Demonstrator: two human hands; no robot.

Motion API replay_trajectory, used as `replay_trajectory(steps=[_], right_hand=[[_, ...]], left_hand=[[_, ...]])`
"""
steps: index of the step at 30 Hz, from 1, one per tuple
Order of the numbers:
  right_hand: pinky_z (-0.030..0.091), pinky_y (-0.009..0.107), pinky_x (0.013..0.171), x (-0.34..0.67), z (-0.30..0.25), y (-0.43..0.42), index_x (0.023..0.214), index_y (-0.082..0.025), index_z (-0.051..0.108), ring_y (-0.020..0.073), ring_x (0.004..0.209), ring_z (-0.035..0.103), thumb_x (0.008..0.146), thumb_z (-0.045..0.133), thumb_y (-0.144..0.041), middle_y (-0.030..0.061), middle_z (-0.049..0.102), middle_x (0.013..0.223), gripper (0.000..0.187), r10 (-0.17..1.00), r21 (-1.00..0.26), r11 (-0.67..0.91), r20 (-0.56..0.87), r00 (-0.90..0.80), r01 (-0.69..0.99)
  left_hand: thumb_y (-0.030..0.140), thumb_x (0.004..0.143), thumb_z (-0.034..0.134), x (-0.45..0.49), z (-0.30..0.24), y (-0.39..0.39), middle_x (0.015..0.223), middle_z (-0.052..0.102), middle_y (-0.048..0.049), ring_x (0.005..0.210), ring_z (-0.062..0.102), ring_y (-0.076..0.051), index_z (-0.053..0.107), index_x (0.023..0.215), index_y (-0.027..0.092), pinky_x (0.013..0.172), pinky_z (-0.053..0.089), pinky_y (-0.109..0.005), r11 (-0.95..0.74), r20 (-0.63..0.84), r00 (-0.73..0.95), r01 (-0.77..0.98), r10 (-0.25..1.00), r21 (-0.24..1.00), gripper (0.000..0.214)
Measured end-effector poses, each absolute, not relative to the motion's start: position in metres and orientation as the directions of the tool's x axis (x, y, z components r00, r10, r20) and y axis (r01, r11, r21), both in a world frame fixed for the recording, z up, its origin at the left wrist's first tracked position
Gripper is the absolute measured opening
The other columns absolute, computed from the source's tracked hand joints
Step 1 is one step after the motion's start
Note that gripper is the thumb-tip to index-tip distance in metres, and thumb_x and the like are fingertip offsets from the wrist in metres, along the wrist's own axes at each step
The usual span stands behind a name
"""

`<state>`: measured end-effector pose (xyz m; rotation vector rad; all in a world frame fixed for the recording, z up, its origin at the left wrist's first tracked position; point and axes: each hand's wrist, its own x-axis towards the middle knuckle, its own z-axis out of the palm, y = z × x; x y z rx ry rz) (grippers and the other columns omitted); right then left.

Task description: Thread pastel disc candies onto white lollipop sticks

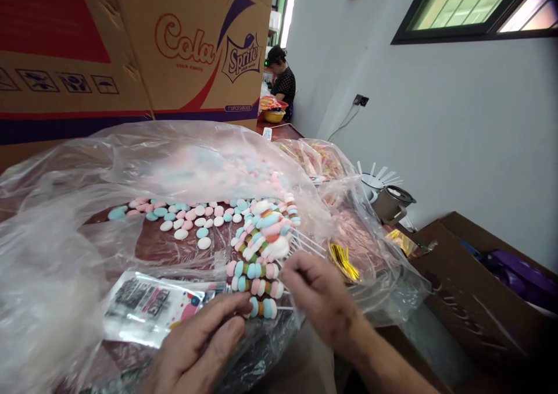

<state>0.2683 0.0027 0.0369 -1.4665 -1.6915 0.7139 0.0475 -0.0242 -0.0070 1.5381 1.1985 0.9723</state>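
Several skewers of pink, white and blue marshmallows with gummy pieces between them lie in a pile (261, 237) on clear plastic. Their white sticks point right. Two skewers (257, 280) lie side by side in front of the pile, and a third marshmallow skewer (264, 308) is nearest to me. My left hand (203, 341) is open, thumb apart, with its fingertips at the left end of that nearest skewer, covering part of it. My right hand (322, 298) has its fingers curled closed at the stick ends; whatever they hold is hidden.
Loose marshmallows (187, 215) spill from a large clear bag (209, 161). A silver printed pouch (148, 307) lies at left. Gold twist ties (344, 261) and a brown mug (392, 203) are at right. A cardboard carton (183, 45) stands behind; a person (283, 80) sits farther back.
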Motion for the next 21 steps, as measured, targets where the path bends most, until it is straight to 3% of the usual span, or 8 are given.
replay_trajectory(steps=[2,6,9,13,17,21], right_hand=[[0.041,0.019,0.055,0.248,0.018,-0.012,0.071,-0.019,0.058,0.0098,0.060,0.052,0.086,0.050,-0.022,-0.0028,0.058,0.064,0.017,0.971,-0.831,0.238,0.218,-0.100,0.502],[0.049,0.022,0.068,0.230,-0.006,-0.024,0.080,-0.018,0.062,0.0126,0.072,0.060,0.090,0.049,-0.016,0.0027,0.065,0.079,0.016,0.918,-0.775,0.386,0.378,-0.123,0.500],[0.053,0.025,0.076,0.232,-0.006,-0.027,0.084,-0.019,0.063,0.0149,0.081,0.063,0.093,0.046,-0.014,0.0055,0.066,0.087,0.020,0.877,-0.708,0.472,0.437,-0.199,0.525],[0.055,0.025,0.079,0.259,-0.006,-0.031,0.099,-0.020,0.065,0.0150,0.086,0.065,0.096,0.045,-0.015,0.0059,0.067,0.092,0.020,0.810,-0.590,0.548,0.553,-0.198,0.593],[0.053,0.031,0.083,0.306,-0.023,-0.030,0.107,-0.018,0.066,0.0199,0.091,0.066,0.095,0.041,-0.009,0.0088,0.070,0.094,0.030,0.797,-0.278,0.277,0.602,-0.058,0.920],[0.053,0.034,0.084,0.328,-0.028,-0.022,0.122,-0.016,0.064,0.0254,0.098,0.064,0.092,0.050,-0.008,0.0111,0.071,0.107,0.034,0.887,0.020,0.114,0.447,-0.111,0.993]], left_hand=[[0.048,0.083,0.068,0.068,-0.001,-0.022,0.110,0.078,-0.0027,0.106,0.070,-0.026,0.078,0.110,0.030,0.091,0.056,-0.026,0.105,-0.125,0.230,0.096,0.965,0.990,0.034],[0.043,0.068,0.083,0.097,-0.001,-0.018,0.095,0.080,-0.0044,0.095,0.072,-0.025,0.081,0.095,0.023,0.082,0.058,-0.028,0.370,-0.336,0.167,-0.260,0.927,0.892,0.033],[0.034,0.058,0.089,0.105,-0.004,-0.019,0.089,0.079,-0.0043,0.090,0.071,-0.022,0.081,0.087,0.020,0.083,0.056,-0.026,0.385,-0.387,0.086,-0.428,0.918,0.818,0.033],[0.035,0.052,0.093,0.101,0.002,-0.020,0.077,0.077,-0.0023,0.078,0.069,-0.016,0.079,0.073,0.017,0.072,0.056,-0.019,0.329,-0.383,-0.024,-0.462,0.923,0.823,0.031],[0.043,0.053,0.091,0.088,0.015,-0.026,0.066,0.073,-0.0036,0.054,0.064,-0.015,0.073,0.067,0.014,0.049,0.054,-0.023,0.366,-0.383,0.034,-0.386,0.923,0.847,0.036],[0.042,0.066,0.082,0.082,0.023,-0.040,0.058,0.068,-0.0006,0.044,0.059,-0.014,0.068,0.069,0.016,0.039,0.047,-0.021,0.359,-0.358,0.059,-0.290,0.932,0.887,0.030]])
